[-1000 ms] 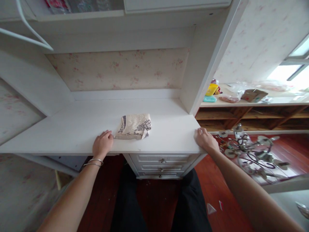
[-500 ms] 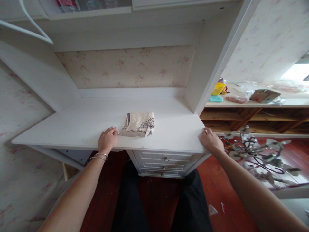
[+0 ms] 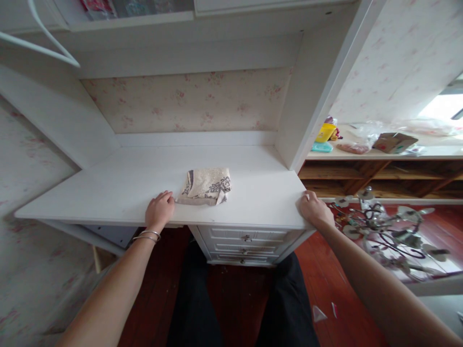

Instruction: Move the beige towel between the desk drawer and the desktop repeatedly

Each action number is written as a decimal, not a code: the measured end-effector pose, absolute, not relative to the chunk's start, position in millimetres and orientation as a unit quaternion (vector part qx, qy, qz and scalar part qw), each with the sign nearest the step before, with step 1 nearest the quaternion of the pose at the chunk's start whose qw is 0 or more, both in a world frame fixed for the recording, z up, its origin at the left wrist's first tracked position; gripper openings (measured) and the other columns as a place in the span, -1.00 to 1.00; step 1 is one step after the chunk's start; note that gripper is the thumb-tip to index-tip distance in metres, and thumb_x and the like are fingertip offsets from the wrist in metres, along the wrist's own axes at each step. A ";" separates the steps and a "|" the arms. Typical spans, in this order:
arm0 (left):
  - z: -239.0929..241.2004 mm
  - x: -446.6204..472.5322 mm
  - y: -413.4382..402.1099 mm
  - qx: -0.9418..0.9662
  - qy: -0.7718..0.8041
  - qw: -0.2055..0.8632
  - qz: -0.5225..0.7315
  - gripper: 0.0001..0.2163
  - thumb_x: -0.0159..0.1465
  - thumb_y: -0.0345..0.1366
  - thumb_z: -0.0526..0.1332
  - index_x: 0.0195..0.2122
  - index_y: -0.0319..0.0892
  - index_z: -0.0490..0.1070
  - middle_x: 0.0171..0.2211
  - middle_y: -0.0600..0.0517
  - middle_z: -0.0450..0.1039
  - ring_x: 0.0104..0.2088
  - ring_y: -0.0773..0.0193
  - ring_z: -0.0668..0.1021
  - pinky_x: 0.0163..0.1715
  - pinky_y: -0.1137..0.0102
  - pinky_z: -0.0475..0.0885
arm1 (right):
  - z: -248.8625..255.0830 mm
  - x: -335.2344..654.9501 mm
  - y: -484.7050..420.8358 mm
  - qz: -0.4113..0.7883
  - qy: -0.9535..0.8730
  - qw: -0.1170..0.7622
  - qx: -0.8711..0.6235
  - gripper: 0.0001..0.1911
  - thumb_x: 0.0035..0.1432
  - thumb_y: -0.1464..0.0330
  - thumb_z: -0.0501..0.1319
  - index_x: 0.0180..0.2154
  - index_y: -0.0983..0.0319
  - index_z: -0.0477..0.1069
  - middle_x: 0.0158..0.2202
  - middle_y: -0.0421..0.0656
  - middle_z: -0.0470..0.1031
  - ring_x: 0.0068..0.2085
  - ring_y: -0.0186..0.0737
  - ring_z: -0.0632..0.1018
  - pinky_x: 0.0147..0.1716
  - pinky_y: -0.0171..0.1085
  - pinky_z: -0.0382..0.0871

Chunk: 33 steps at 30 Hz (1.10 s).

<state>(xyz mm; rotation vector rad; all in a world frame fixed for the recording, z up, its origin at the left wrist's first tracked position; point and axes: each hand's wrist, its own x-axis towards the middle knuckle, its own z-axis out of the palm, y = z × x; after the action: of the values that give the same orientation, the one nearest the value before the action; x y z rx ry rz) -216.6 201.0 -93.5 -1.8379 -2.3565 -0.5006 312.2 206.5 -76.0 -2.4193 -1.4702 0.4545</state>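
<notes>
A folded beige cloth (image 3: 206, 185) with a dark floral pattern lies near the front of the white desk top (image 3: 119, 185). My left hand (image 3: 159, 209), bracelets on the wrist, rests on the desk's front edge just left of the cloth, fingers curled over the top; it seems to touch the cloth's corner. My right hand (image 3: 314, 208) grips the desk's front right corner, fingers wrapped over the edge.
A white drawer unit (image 3: 246, 243) stands under the desk between my legs. To the right, a low wooden shelf (image 3: 379, 168) carries a cardboard box (image 3: 394, 142) and a yellow container (image 3: 324, 132). A metal chandelier (image 3: 387, 231) lies on the red floor.
The view has shifted slightly between the frames. Both hands stay in place on the desk's front edge, and the cloth has not moved.
</notes>
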 end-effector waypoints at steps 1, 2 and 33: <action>-93.6 -216.6 201.1 -0.606 -0.776 0.057 -0.164 -0.58 0.38 -0.28 -0.04 0.12 -0.16 0.50 0.25 -0.05 0.39 0.27 0.16 0.40 0.28 0.25 0.23 | -76.0 312.1 206.5 0.157 -0.508 0.136 -0.836 -0.42 0.38 0.16 -0.22 0.30 0.12 0.21 0.12 0.17 0.41 0.14 0.26 0.46 0.04 0.16 0.34; -93.7 -216.7 201.2 -0.608 -0.775 0.059 -0.163 -0.58 0.38 -0.28 -0.05 0.12 -0.17 0.50 0.25 -0.06 0.39 0.27 0.15 0.40 0.28 0.25 0.23 | -76.2 312.1 206.7 0.157 -0.507 0.135 -0.836 -0.42 0.38 0.16 -0.22 0.30 0.12 0.21 0.12 0.17 0.42 0.14 0.25 0.46 0.04 0.16 0.34; -89.5 -213.1 197.6 -0.608 -0.773 0.053 -0.172 -0.59 0.39 -0.30 -0.05 0.11 -0.16 0.51 0.23 -0.06 0.41 0.26 0.16 0.40 0.28 0.27 0.22 | -77.0 312.4 207.6 0.146 -0.512 0.123 -0.837 -0.42 0.37 0.15 -0.19 0.30 0.15 0.20 0.09 0.18 0.45 0.09 0.23 0.50 0.02 0.13 0.36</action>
<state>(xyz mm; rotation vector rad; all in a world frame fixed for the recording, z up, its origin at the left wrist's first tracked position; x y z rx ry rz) -213.1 197.6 -89.5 -1.8492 -2.3489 -0.5227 312.4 207.6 -77.0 -2.4431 -1.4950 0.4255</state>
